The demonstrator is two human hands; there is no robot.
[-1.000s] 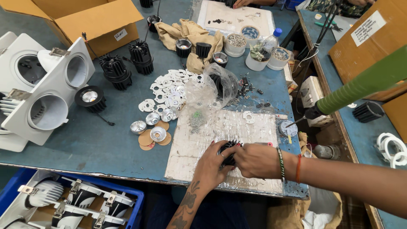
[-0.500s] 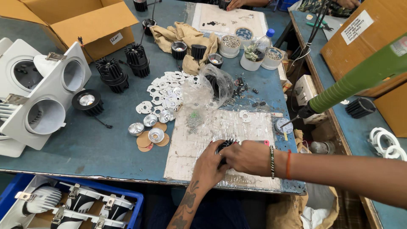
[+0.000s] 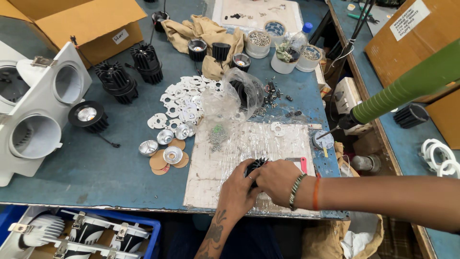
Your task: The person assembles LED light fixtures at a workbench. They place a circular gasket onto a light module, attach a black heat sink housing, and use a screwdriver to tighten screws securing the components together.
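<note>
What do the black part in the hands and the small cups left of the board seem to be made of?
The finned part, held by the left hand and right hand, looks like matte black metal, perhaps coated aluminium: thin stiff ribs, no shine. The cups look like polished or plated metal, possibly metallised plastic: they give bright mirror-like reflections.

Both hands [image 3: 258,184] grip what looks like a black heat sink [image 3: 254,165].

Both hands, left hand [image 3: 238,188] and right hand [image 3: 277,181], sit on the plastic sheet [image 3: 254,148] at the desk [image 3: 96,163] front. Paper discs [image 3: 184,103] lie behind; a cardboard box [image 3: 91,24] sits far left.
</note>
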